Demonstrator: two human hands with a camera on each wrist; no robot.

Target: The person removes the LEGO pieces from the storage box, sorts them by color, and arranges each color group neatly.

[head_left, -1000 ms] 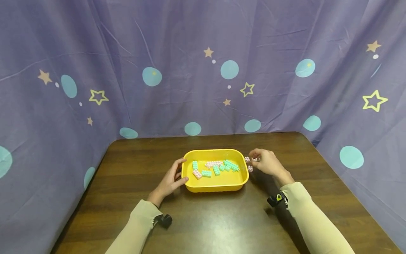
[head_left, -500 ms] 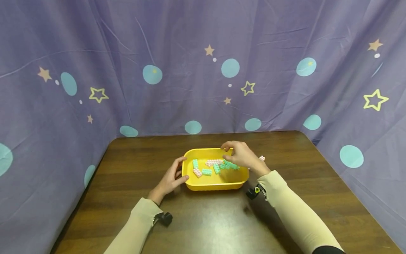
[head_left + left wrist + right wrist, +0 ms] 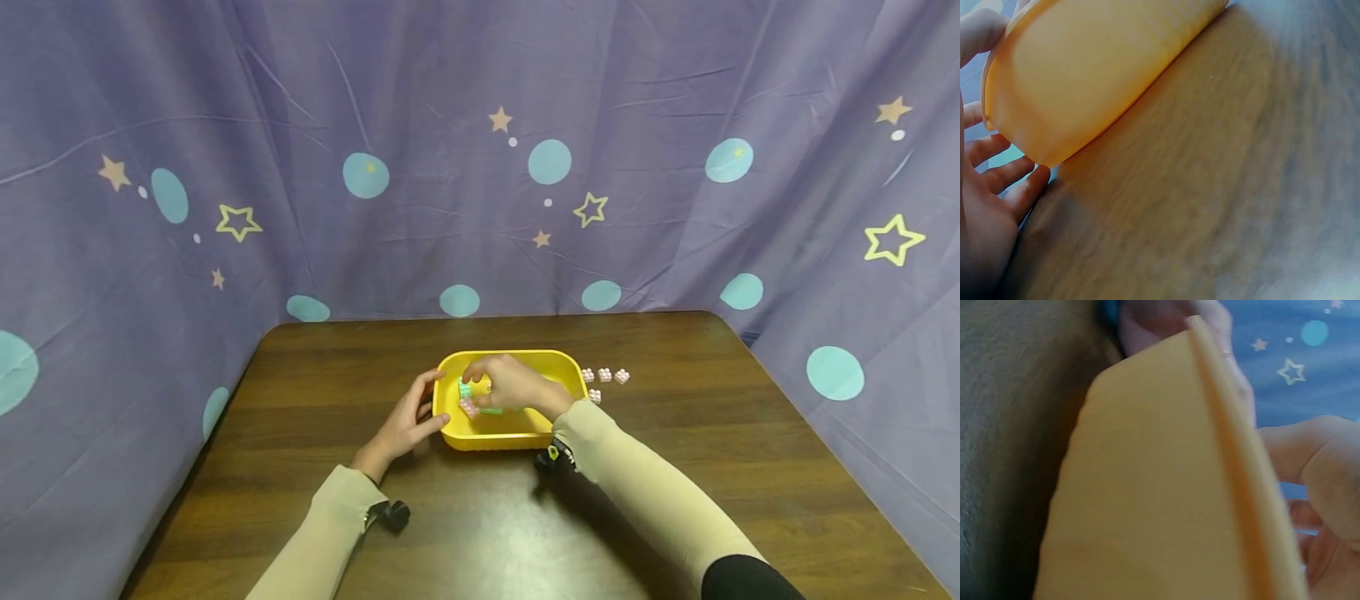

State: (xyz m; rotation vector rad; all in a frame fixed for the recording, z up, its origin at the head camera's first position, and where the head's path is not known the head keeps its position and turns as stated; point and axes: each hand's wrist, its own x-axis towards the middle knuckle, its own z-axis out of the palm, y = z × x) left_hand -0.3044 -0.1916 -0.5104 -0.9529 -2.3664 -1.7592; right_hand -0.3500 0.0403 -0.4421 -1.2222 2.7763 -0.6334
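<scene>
A yellow plastic tray (image 3: 495, 443) with toy building bricks in it stands on the table. My left hand (image 3: 405, 421) holds its left end, thumb on the front corner of the rim and fingers at the far side. The left wrist view shows its fingertips (image 3: 1038, 178) against the outer wall. Inside the tray's left half, my right hand (image 3: 517, 385) reaches down with thumb and forefinger apart, yellow tray showing between them. Close to its fingertips lie a mint-green brick (image 3: 464, 388) and a pink brick (image 3: 468, 407). The hand hides most of the other bricks.
Several small pink bricks (image 3: 604, 375) lie on the brown wooden table (image 3: 495, 517) just right of the tray, partly in a row. A purple curtain (image 3: 465, 167) with stars and dots hangs behind the table and at its sides.
My right hand has moved left, from the pink bricks beside the tray, over its far rim and down into its left half. The left hand has stayed on the tray's left end.
</scene>
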